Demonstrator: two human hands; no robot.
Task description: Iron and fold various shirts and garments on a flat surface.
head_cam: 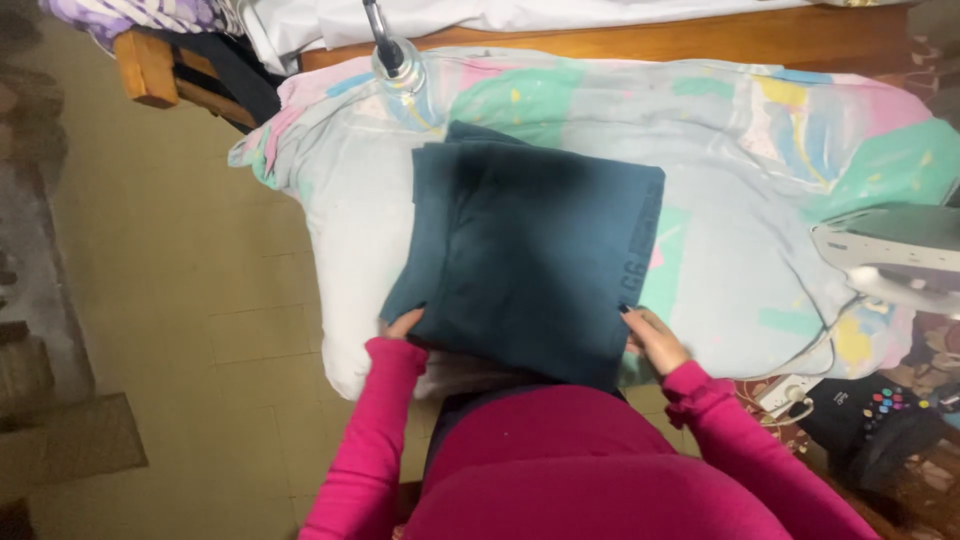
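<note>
Where pastel padded board cover [740,250] sags, hands, left [402,324] and right [655,338], apparently pinching folded matte teal garment [535,260].

Dim room: pale tiled floor [180,300] at left, wooden bed frame [640,40] beyond the padded board [740,200].

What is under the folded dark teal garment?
The folded dark teal garment lies on a pastel patterned sheet covering a padded surface. Both hands, left hand and right hand, grip its near edge. The sheet beneath it is hidden.
</note>
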